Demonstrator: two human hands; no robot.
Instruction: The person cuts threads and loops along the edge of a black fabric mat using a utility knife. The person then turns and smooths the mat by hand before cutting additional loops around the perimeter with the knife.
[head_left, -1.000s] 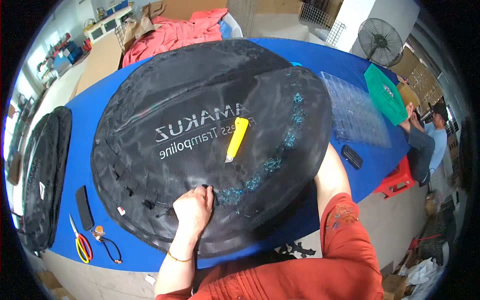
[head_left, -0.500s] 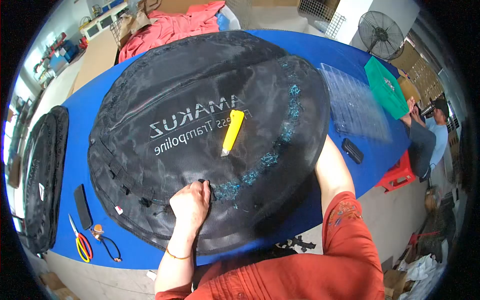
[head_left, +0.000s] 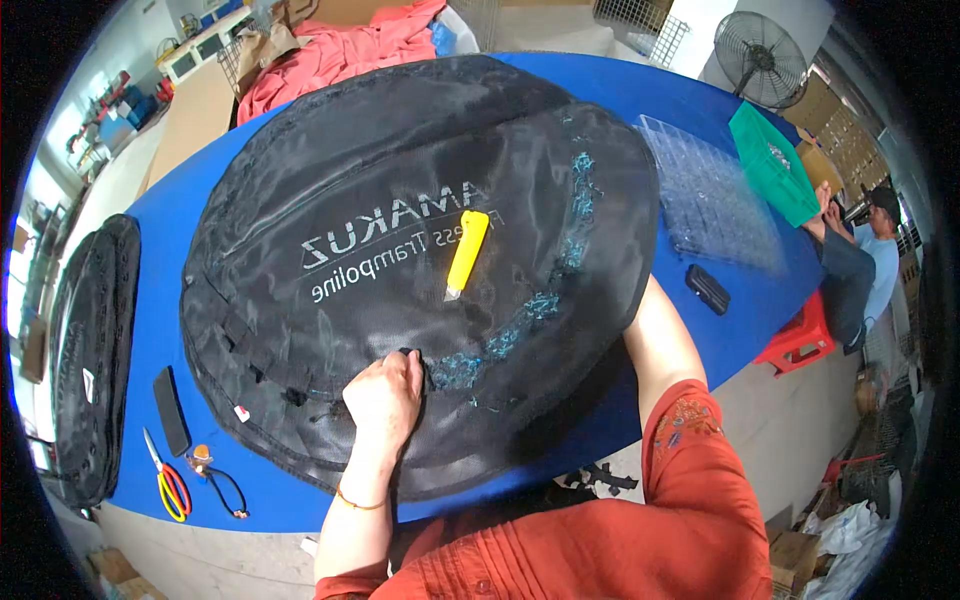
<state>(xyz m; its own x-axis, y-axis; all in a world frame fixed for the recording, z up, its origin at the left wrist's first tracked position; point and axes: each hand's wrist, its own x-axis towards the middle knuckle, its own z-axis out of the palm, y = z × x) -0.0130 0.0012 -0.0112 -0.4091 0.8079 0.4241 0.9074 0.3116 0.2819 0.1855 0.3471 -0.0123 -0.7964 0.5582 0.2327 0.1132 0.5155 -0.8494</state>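
Left hand (head_left: 385, 395): closed like a loose fist, thumb and fingers pinching a small dark fold of the black mesh mat (head_left: 400, 310), which lies on the blue table (head_left: 160, 320) in front of the person. Right hand: beneath the mat's right edge; whether it is spread or closed cannot be told. On top of the mat, beyond the left hand, a yellow utility knife (head_left: 468, 255) rests with its blade exposed, covering part of the lettering. Left of the mat: a dark bar (head_left: 171, 412), scissors (head_left: 172, 490) and a looped cord (head_left: 232, 490); farther left, a stack of black covers (head_left: 95, 360). To its right: a clear plastic tray (head_left: 705, 195), a small black case (head_left: 708, 290) and a green bin (head_left: 772, 165), near a seated co-worker (head_left: 882, 270). The mat is roughly round and creased, with pale, mirror-reversed lettering; a curved band of frayed blue-green threads (head_left: 538, 312) starts beside the left hand. Letters under the knife are hidden; the pinched piece is too small to identify, and the dark lens rim cuts off the stack's outer side.
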